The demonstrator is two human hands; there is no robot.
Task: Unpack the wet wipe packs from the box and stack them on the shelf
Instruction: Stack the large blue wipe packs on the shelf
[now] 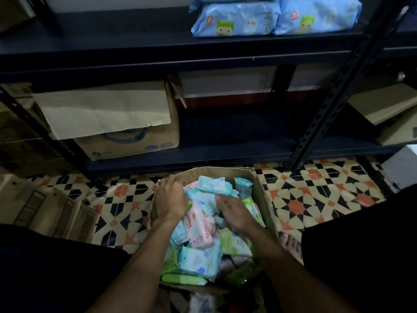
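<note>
An open cardboard box point(262, 195) stands on the patterned floor, filled with several small wet wipe packs in blue, pink and green point(198, 258). Both my hands reach into it. My left hand point(170, 199) is at the box's left side, its fingers curled into the pile around light blue packs point(200, 198). My right hand point(234, 213) lies palm down on the packs at the middle, its fingers bent over them. On the dark upper shelf point(135, 48) lie larger blue wipe packs point(237, 19) side by side at the right.
A black metal shelving unit stands behind the box, with a slanted upright point(338, 96) at the right. A large cardboard box point(126, 123) sits on the lower shelf at left. More cartons lie at both sides. My bare foot point(291, 245) is beside the box.
</note>
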